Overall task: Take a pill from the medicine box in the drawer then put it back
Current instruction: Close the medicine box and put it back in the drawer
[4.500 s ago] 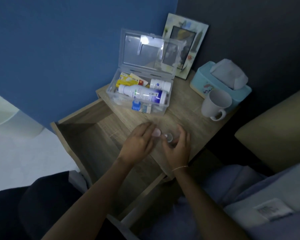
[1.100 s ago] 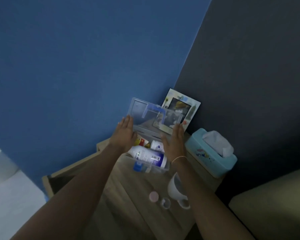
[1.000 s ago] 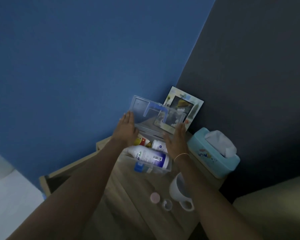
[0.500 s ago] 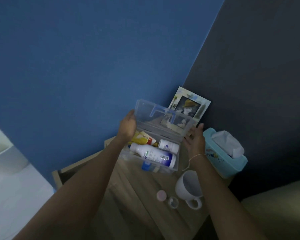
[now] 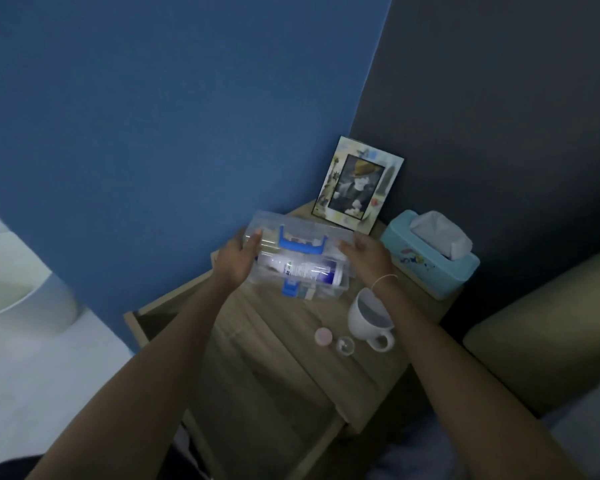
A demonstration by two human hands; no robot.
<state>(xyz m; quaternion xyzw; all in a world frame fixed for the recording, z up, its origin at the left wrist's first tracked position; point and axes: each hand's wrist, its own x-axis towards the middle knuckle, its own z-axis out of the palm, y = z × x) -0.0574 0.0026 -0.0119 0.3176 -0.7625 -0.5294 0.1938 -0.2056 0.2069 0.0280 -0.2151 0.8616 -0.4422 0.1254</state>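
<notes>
The clear plastic medicine box [image 5: 321, 287] stands on the wooden nightstand [image 5: 284, 368] with its lid down and the blue handle [image 5: 302, 246] on top. A white bottle with a blue label shows through the lid. My left hand [image 5: 238, 261] grips the lid's left end. My right hand [image 5: 368, 258] is spread at the lid's right end, fingertips touching it. A small clear pill vial [image 5: 345, 345] stands uncapped near the front of the top, its pink cap [image 5: 323, 337] lying beside it. The drawer [image 5: 146, 317] hangs open at the left, its inside dark.
A white mug [image 5: 369, 318] stands right of the vial, under my right wrist. A teal tissue box [image 5: 430, 261] and a photo frame [image 5: 357, 185] fill the back right corner. Blue wall behind, dark wall and a beige cushion [image 5: 551, 323] at right.
The lid, upright half a second ago, has swung down onto the box. My right hand has come in to the lid's right end. The vial and cap have stayed put.
</notes>
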